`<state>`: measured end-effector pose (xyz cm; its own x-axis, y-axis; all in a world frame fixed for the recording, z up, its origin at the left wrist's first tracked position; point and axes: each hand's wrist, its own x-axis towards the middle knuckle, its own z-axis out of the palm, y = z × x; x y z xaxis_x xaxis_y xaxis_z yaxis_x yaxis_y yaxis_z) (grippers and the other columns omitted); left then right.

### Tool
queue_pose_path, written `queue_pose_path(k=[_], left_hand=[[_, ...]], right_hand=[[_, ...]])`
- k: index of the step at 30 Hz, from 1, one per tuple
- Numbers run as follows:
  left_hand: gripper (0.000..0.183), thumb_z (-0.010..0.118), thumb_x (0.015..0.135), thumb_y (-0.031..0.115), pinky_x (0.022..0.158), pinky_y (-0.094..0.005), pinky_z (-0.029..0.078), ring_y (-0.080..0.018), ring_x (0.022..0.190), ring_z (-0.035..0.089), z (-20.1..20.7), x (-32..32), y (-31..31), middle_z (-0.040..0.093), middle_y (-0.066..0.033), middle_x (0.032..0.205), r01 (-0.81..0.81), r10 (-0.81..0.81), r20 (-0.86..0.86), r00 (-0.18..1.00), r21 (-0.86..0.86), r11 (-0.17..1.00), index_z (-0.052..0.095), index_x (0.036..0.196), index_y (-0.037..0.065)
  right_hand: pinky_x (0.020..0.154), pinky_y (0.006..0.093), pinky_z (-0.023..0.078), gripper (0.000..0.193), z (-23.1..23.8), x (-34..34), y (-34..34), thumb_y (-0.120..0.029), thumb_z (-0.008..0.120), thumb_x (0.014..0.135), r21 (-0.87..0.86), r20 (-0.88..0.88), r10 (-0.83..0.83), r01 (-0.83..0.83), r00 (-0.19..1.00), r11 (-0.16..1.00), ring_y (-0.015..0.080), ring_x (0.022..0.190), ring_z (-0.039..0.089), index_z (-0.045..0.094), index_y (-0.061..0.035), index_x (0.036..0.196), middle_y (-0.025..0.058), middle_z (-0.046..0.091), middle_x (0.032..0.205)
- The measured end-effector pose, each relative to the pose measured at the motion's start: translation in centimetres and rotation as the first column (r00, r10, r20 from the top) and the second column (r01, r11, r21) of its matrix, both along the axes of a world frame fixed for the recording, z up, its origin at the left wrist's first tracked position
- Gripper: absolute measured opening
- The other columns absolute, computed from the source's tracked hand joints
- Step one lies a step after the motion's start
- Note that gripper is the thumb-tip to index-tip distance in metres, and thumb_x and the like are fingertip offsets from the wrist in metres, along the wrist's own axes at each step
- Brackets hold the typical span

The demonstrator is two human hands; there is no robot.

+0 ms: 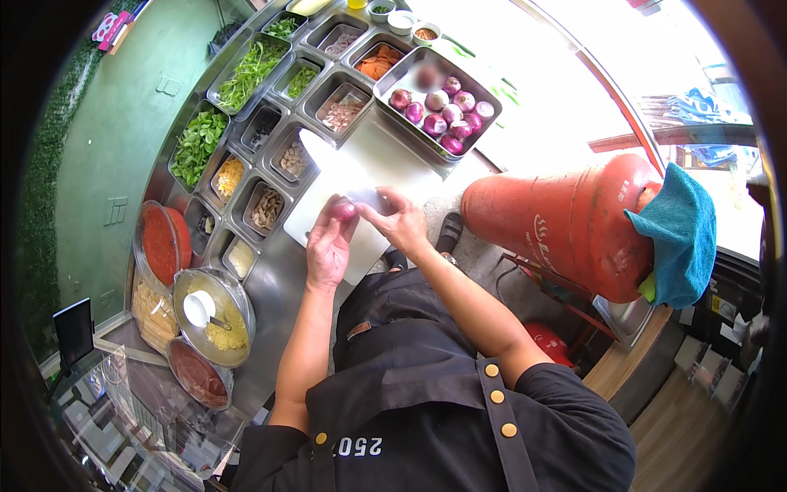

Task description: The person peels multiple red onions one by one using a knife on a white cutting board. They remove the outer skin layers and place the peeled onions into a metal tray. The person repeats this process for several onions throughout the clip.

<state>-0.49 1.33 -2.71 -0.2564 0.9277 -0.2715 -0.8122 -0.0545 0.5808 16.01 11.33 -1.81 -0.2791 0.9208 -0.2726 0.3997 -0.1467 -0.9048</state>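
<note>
The left hand (329,243) has its fingers curled up around a red onion (343,211), round, smooth and glossy purple, raised above the near part of the board. The right hand (395,220) is bent in close beside it, thumb toward the onion and fingers drawn together; a greyish flat shape shows by its fingertips, but I cannot tell whether it is gripped.

Beyond the hands, a deep rectangular metal tray (410,129) holds a loose pile of more onions (437,100), mostly shiny purple. Leftward run rows of steel pans: leafy greens (199,148), orange slices (379,62), pinkish chopped pieces (342,113), yellow shreds (229,176) and brown strips (266,207). Nearer the person's left, a metal bowl (193,341) lined with clear plastic carries a yellow mash and a white cup, next to a tub of red sauce (161,246).

The white cutting board (402,166) lies flat on a brushed steel counter (279,275). To the right, a scuffed red gas cylinder (545,217) leans sideways, a fuzzy teal towel (676,238) draped over its end. A pale green wall (135,156) closes the far left.
</note>
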Motion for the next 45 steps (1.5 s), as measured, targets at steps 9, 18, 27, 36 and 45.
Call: queue_pose_path(k=[9,18,27,36,45], left_hand=[[0.057,0.062,0.115,0.007,0.13,-0.0454,0.049,-0.0327,0.144,0.064,1.0,0.0,0.2,0.063,-0.0204,0.154,-0.017,0.017,-0.024,1.0,-0.03,0.999,0.043,0.167,-0.004],[0.056,0.065,0.114,0.009,0.129,-0.0443,0.049,-0.0301,0.143,0.063,0.6,0.2,0.4,0.063,-0.0186,0.154,-0.02,0.019,-0.054,0.998,-0.03,0.999,0.045,0.165,-0.004],[0.042,0.066,0.113,0.004,0.124,-0.0404,0.052,-0.0231,0.132,0.067,-0.4,0.0,0.6,0.068,-0.0101,0.14,-0.085,0.062,-0.225,0.972,-0.094,0.992,0.057,0.154,-0.001],[0.045,0.07,0.111,0.005,0.115,-0.0358,0.058,-0.0214,0.129,0.069,0.2,-0.8,0.7,0.068,-0.0117,0.145,-0.105,0.085,-0.21,0.974,-0.086,0.991,0.056,0.154,0.0],[0.048,0.079,0.104,-0.001,0.117,-0.0381,0.057,-0.0233,0.127,0.071,0.7,0.0,1.4,0.071,-0.0131,0.139,-0.073,0.043,-0.316,0.948,-0.084,0.994,0.06,0.147,0.001]], right_hand=[[0.08,0.04,0.06,0.069,-0.8,0.3,0.4,-0.06,0.094,0.088,-0.164,-0.213,-0.053,0.017,0.976,0.986,0.026,0.087,0.077,0.079,-0.0067,0.129,0.0142,0.081,0.1],[0.079,0.0409,0.06,0.067,0.2,-0.2,0.2,-0.06,0.094,0.087,0.102,-0.035,-0.004,0.008,0.999,0.995,0.0275,0.084,0.076,0.079,-0.0069,0.124,0.0147,0.078,0.093],[0.073,0.0368,0.059,0.057,0.4,-0.5,-0.5,-0.053,0.095,0.088,0.16,-0.082,0.064,-0.05,0.995,0.986,0.0216,0.077,0.074,0.081,-0.0072,0.119,0.01,0.078,0.089],[0.084,0.0398,0.06,0.073,-2.3,0.2,0.4,-0.054,0.094,0.09,-0.065,-0.239,-0.017,0.002,0.971,0.998,0.0268,0.089,0.077,0.069,-0.0047,0.137,0.0137,0.079,0.097],[0.094,0.0474,0.061,0.081,0.5,0.2,0.9,-0.059,0.097,0.084,0.254,0.037,0.119,-0.124,0.992,0.959,0.037,0.107,0.079,0.068,-0.0064,0.139,0.0207,0.079,0.118]])
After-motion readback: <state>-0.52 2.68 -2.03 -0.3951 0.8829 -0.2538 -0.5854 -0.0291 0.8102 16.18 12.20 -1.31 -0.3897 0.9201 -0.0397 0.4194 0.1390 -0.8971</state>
